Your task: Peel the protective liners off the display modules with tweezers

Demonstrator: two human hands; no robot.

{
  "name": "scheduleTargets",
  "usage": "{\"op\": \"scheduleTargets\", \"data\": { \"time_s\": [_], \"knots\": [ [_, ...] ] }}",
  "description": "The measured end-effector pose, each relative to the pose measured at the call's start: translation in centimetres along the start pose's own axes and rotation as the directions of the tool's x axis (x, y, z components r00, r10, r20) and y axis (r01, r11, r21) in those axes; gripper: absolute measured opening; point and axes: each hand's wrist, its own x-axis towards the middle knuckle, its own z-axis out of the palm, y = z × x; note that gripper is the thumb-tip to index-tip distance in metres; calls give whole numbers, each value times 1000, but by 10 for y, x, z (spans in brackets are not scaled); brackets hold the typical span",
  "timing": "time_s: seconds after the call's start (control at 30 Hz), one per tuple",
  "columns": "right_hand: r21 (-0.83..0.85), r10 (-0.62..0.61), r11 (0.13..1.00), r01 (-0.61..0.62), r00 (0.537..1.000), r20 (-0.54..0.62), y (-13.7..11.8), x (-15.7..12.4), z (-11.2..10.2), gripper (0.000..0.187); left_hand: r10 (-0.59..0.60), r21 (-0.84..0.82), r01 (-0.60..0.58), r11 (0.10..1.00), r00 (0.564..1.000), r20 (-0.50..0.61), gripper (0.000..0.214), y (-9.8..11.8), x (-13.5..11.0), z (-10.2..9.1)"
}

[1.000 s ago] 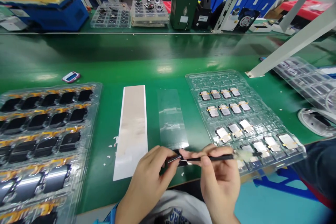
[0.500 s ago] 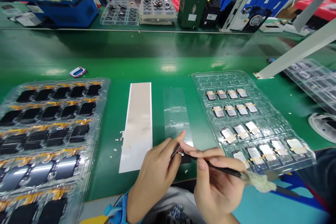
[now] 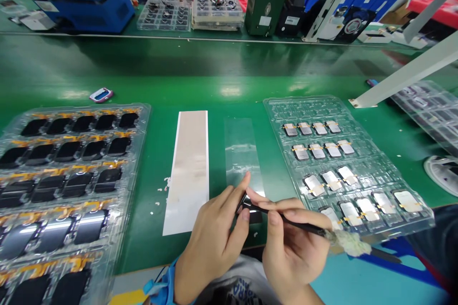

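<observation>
Head view: green bench (image 3: 229, 97), bearing left tray (image 3: 133, 171), black-faced parts, and right tray (image 3: 368, 162), silver-backed parts. Left hand (image 3: 218, 233), fingers drawn together on a small dark piece (image 3: 242, 206) at near middle, thumb newly brought up beside it. Right hand (image 3: 296, 243), pinching a black tool (image 3: 311, 229), its pale wad (image 3: 352, 244) swung nearer than a second ago: a changed working angle, by my reading. Piece largely behind fingers; tool-tip contact cannot be told.
</observation>
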Motion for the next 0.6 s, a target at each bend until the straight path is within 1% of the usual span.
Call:
{"op": "scheduleTargets", "data": {
  "time_s": [0.17, 0.33, 0.5, 0.6],
  "knots": [
    [20, -65, 998, 64, 998, 18, 3, 1, -1, 23, -13, -19, 14, 1000, 1000, 8, 54, -2, 0, 0],
    [33, -76, 997, 75, 997, 22, 5, -1, -3, 26, -21, -18, 21, 1000, 1000, 7, 54, -1, -1, 0],
    [34, -136, 990, 136, 991, 9, 3, 1, -1, 28, -38, -1, 38, 999, 999, 18, 55, -1, 1, 0],
    [47, -138, 989, 137, 990, 17, 2, 3, -1, 28, -36, -12, 36, 999, 999, 21, 54, -1, 1, 0]
  ]
}}
